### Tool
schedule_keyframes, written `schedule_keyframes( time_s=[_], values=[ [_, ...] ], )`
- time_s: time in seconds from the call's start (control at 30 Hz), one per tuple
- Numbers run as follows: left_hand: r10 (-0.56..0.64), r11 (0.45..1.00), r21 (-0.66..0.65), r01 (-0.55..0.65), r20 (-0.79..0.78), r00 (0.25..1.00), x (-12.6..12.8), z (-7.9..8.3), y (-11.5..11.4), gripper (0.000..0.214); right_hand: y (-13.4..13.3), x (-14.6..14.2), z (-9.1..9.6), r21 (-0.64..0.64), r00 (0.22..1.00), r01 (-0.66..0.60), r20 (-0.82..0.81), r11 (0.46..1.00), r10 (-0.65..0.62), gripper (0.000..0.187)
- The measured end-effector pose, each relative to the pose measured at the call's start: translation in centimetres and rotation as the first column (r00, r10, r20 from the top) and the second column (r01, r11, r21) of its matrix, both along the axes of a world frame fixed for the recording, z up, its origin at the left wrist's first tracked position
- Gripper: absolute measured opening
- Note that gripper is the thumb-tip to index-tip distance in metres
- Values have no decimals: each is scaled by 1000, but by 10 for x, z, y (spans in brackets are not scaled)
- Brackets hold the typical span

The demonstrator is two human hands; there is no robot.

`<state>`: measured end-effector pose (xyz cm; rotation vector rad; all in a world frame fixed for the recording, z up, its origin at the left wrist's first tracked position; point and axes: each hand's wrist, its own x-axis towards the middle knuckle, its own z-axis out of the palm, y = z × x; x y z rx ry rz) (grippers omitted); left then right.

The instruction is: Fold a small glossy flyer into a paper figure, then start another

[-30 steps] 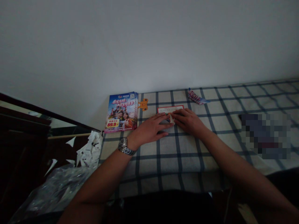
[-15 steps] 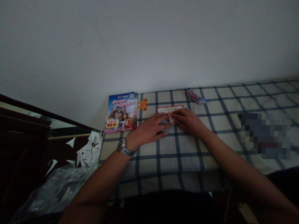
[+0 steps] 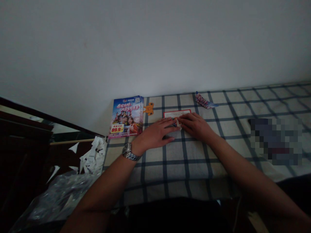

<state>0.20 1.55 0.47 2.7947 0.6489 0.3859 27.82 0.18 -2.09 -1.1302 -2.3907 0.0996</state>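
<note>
A small folded paper (image 3: 176, 113) with a red border, white with printed lines along its far edge, lies on the checked cloth (image 3: 170, 165). My left hand (image 3: 156, 134), with a metal watch on its wrist, rests on the near left of the paper. Its fingers are stretched out, the thumb apart. From the right, my right hand (image 3: 195, 127) has its fingers bunched together at a coloured part of the same paper. Both hands cover much of it, so its full shape is hidden.
A stack of colourful leaflets (image 3: 126, 118) lies left of my hands, beside an orange bear print (image 3: 148, 109). A crumpled wrapper-like piece (image 3: 205, 101) lies near the wall (image 3: 155, 48). Torn white paper (image 3: 93, 157) and clear plastic (image 3: 63, 191) are lower left. A blurred-out object (image 3: 274, 142) is at right.
My left index and middle fingers have shifted very slightly to the right over the paper. Otherwise the hands and the things around them look the same.
</note>
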Motion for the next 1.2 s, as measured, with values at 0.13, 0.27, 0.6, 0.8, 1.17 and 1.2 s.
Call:
schedule_keyframes(
  time_s=[0.13, 0.27, 0.6, 0.8, 1.17, 1.2],
  values=[
    [5, 1000, -13, -5, -7, 1000, -1, 0, 1, 48, 1, 1, -1, 3, 1000, -7, -8, 1000, 7, 36],
    [5, 1000, -4, -5, -24, 1000, -1, 1, 2, 47, 1, 1, -1, 7, 1000, -4, 3, 1000, 4, 35],
    [26, 1000, 0, -26, -54, 998, 0, 2, 0, 49, -1, -1, 2, 3, 1000, 11, 19, 1000, -11, 34],
    [29, 1000, 2, -29, -49, 998, 1, 4, -1, 47, -1, -1, 3, -11, 1000, 13, 4, 1000, -13, 33],
    [17, 1000, 20, -16, -40, 999, 0, 2, -3, 46, 1, 1, -1, -25, 1000, 7, -9, 1000, -7, 35],
    [15, 1000, 23, -14, -46, 999, 0, 2, -3, 46, 1, 0, -1, -23, 1000, 8, -7, 1000, -8, 35]
  ],
)
